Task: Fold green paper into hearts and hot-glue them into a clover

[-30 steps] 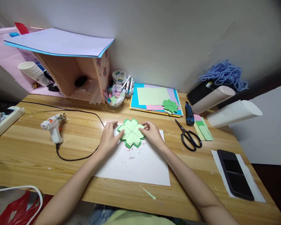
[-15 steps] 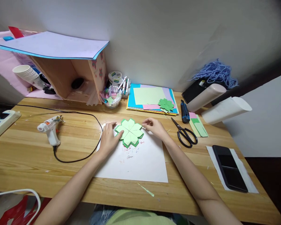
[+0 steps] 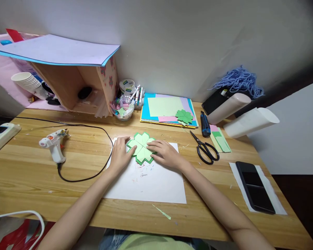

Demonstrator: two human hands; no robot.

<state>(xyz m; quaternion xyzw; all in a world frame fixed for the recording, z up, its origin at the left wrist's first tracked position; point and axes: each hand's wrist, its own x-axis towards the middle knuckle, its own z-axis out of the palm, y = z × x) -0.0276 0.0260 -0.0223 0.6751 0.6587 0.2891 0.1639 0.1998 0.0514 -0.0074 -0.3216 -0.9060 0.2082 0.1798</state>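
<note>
A layered paper flower (image 3: 141, 145), light green over darker green, lies flat on a white sheet of paper (image 3: 151, 185) marked with small coloured scribbles. At its left edge rests my left hand (image 3: 120, 152), thumb over a petal and fingers stretched along the side. My right hand (image 3: 165, 152) lies across the right petals with its fingers extended and slightly spread, covering part of them. Neither hand lifts the flower.
Left of the sheet stands a hot glue gun (image 3: 53, 144) with a black cord looping round. On the right lie black scissors (image 3: 205, 149), a utility knife (image 3: 205, 124) and a phone (image 3: 255, 187). Coloured paper sheets (image 3: 164, 106) and a cardboard box (image 3: 67, 83) stand behind.
My right hand has moved left from the flower's right edge onto its petals, and its pinched fingers have opened flat. My left hand stays at the left edge. The view has shifted slightly.
</note>
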